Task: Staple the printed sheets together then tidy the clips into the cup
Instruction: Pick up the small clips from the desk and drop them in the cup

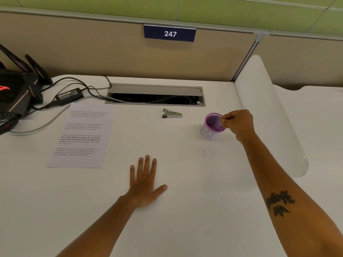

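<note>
While the left hand (143, 184) lay flat and spread on the tabletop (185, 210), gripping nothing, the right hand (238, 125) hovered at the rim of the purple cup (212, 127), its fingertips (223, 121) pinched narrow in a grip over the opening. Something small and pale seemed caught in that pinch, likely a clip, though it was too small to tell for certain.

The printed sheets (81, 136) lay squared as one stack at the left, well apart from the cup, and the stapler (172, 114) sat alone between them toward the back, so the stapling looked finished, though no staple could be made out. The tidying looked close to its end: a few tiny specks (204, 152) near the cup, on the person's side of it, may have been clips left to gather, though they were too small to be sure.

Room was generous. The middle of the tabletop was bare, the cable tray (156, 94) sat behind the stapler, and the cup stood well in from the curved side panel (269, 115) on the right.
</note>
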Available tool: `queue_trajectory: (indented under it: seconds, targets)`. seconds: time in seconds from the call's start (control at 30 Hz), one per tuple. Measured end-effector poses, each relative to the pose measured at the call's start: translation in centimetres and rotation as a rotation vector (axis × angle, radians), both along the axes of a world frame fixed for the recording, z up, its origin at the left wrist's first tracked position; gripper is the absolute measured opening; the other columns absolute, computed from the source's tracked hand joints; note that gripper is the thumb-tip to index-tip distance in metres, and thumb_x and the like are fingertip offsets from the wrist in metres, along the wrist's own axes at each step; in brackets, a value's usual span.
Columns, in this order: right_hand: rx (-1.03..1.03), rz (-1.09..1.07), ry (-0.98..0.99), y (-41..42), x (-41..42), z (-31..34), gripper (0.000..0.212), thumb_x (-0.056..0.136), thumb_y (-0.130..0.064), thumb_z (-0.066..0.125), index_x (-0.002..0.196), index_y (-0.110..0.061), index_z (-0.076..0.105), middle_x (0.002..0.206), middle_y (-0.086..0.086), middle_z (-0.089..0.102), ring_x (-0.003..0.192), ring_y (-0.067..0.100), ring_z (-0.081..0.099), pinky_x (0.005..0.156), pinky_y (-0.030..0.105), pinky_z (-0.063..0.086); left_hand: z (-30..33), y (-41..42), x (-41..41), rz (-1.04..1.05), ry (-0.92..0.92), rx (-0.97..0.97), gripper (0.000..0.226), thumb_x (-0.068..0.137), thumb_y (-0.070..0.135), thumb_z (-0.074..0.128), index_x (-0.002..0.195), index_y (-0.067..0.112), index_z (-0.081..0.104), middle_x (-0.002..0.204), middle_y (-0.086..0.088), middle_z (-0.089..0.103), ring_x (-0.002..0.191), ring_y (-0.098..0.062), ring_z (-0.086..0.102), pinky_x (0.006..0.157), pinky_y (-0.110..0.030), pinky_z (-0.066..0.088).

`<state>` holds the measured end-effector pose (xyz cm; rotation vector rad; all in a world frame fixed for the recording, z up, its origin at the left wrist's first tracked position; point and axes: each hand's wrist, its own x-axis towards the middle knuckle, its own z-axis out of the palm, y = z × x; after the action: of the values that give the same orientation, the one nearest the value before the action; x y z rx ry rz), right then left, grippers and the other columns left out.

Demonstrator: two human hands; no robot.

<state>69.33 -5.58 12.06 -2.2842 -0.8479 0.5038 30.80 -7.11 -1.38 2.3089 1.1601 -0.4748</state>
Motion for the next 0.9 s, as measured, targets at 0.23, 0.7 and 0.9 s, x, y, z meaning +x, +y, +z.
queue_trajectory:
  seconds: [0.23, 0.7, 0.9]
  targets:
    - [-0.21, 0.248, -0.379, 1.0, 0.5, -0.8, 0.014, 0.086, -0.009, 0.076, 0.099, -0.004, 0.081, 0.097, 0.012, 0.079, 0.09, 0.026, 0.072, 0.078, 0.03, 0.056, 0.1, 0.0, 0.1, 0.005, -0.017, -0.002, 0.105, 0.094, 0.08, 0.026, 0.154, 0.024, -0.039, 0.156, -0.004, -0.055, 0.146, -0.028, -0.049, 0.123, -0.058, -0.023]
    - [-0.205, 0.247, -0.337, 1.4, -0.2, 0.0, 0.027, 0.085, -0.003, 0.079, 0.112, -0.004, 0.079, 0.113, 0.016, 0.076, 0.105, 0.032, 0.071, 0.096, 0.043, 0.058, 0.0, 0.0, 0.0, 0.012, -0.031, -0.012, 0.105, 0.095, 0.079, 0.029, 0.155, 0.024, -0.038, 0.156, -0.003, -0.055, 0.146, -0.027, -0.049, 0.122, -0.058, -0.024]
    - [-0.192, 0.214, -0.367, 1.4, -0.2, -0.1, 0.022, 0.084, -0.01, 0.08, 0.106, -0.005, 0.08, 0.105, 0.013, 0.078, 0.095, 0.027, 0.073, 0.087, 0.037, 0.06, 0.1, 0.0, 0.0, 0.01, -0.032, -0.018, 0.105, 0.095, 0.079, 0.028, 0.154, 0.024, -0.039, 0.156, -0.003, -0.055, 0.145, -0.027, -0.05, 0.122, -0.058, -0.024]
